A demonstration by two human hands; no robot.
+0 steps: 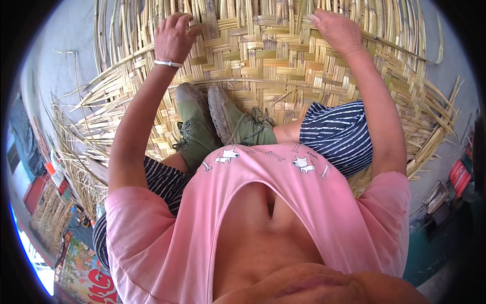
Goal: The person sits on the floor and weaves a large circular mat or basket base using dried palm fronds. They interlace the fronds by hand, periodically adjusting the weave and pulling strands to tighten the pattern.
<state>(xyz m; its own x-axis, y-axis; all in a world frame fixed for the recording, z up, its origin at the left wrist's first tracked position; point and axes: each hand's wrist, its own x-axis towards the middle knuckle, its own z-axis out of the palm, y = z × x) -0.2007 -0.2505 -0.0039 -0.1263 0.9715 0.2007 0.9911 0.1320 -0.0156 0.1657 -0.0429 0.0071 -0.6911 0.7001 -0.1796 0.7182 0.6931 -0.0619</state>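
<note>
A half-woven mat (288, 63) of flat, pale yellow split-reed strips lies spread in front of me. My left hand (174, 36), with a light bracelet at the wrist, is over its far left part. Its fingers are bent and the thumb stands apart; nothing shows between them. At the far right, my right hand (338, 31) reaches inward, its fingers drawn together at the end of a crosswise reed strip (283, 20). The underside of that grip is hidden. Beyond both hands, long unwoven strips (235, 7) run away from me.
My green lace-up shoes (195, 126) rest crossed on the near part of the mat. Loose strip ends (440, 114) stick out along its sides. Grey floor (61, 38) borders it. At the left are a bundle of stalks (50, 215) and a red-patterned item (98, 283).
</note>
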